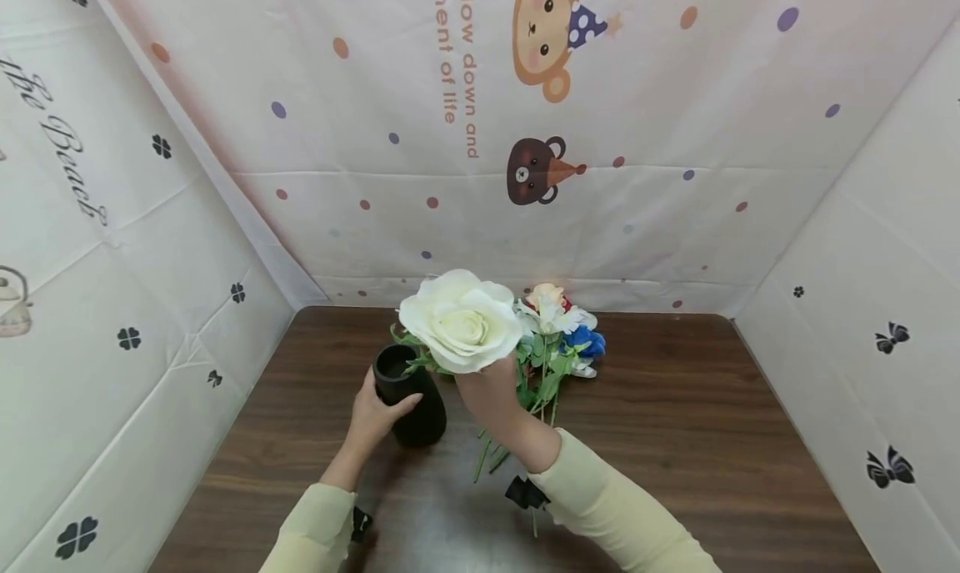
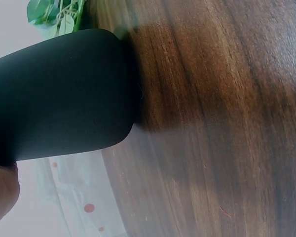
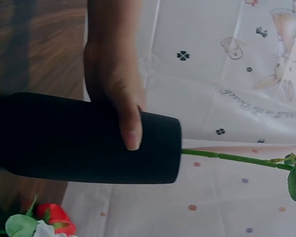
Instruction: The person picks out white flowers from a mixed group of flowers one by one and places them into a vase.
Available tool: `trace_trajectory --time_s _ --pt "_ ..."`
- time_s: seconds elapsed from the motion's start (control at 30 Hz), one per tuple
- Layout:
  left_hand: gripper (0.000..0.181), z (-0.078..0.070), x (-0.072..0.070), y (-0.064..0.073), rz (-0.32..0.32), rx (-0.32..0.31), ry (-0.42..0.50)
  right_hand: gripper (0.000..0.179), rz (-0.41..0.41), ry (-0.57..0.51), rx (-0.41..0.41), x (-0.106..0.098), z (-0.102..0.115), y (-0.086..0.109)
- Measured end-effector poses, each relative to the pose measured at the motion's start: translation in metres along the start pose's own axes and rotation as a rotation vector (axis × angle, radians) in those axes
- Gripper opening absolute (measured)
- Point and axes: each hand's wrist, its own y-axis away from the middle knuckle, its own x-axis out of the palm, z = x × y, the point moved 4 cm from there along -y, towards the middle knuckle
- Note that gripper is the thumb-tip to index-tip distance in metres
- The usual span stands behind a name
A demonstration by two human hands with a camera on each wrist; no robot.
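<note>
The work looks partway along: the left hand (image 1: 377, 414) grips the black vase (image 1: 422, 414), thumb across its side, and the white rose (image 1: 459, 324) is above and to the right of it, its green stem (image 3: 237, 158) seeming to enter the mouth in the right wrist view, though how deep the end sits cannot be told. What seems left is seating this rose; the other flowers (image 1: 552, 381) lie bunched on the table (image 1: 675, 423) to the right of the vase, not yet in it. The right hand (image 1: 489, 387) appears to pinch the stem just under the bloom, but petals hide the fingertips. The rose points bloom up, facing the head camera, its long axis running down the stem to the vase, slightly slanted from the vase's own roughly upright axis
</note>
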Motion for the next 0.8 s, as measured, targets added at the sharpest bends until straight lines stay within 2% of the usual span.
trace_trajectory --time_s 0.1,0.23,0.4,0.53,0.67,0.8 --pt "0.090 -0.001 0.000 -0.001 0.000 0.002 -0.002 0.022 0.050 0.001 0.011 0.005 -0.004 -0.001" --pt "0.091 -0.001 0.000 0.000 0.004 -0.017 -0.016 0.006 0.078 0.030 0.048 0.010 -0.008 0.003" --pt "0.092 -0.001 0.000 0.000 0.006 -0.027 -0.022 0.009 0.115 0.067 0.074 0.019 -0.012 0.005" --pt "0.094 0.000 0.003 0.001 0.033 -0.024 -0.008 0.015 0.155 0.105 0.026 0.023 -0.012 0.009" --pt "0.097 0.002 0.005 0.002 0.068 -0.049 0.048 0.028 0.184 0.096 -0.017 0.026 -0.011 0.012" --pt "0.096 0.001 0.004 0.001 0.073 -0.063 0.070 0.026 0.243 0.080 0.027 0.033 -0.014 0.011"
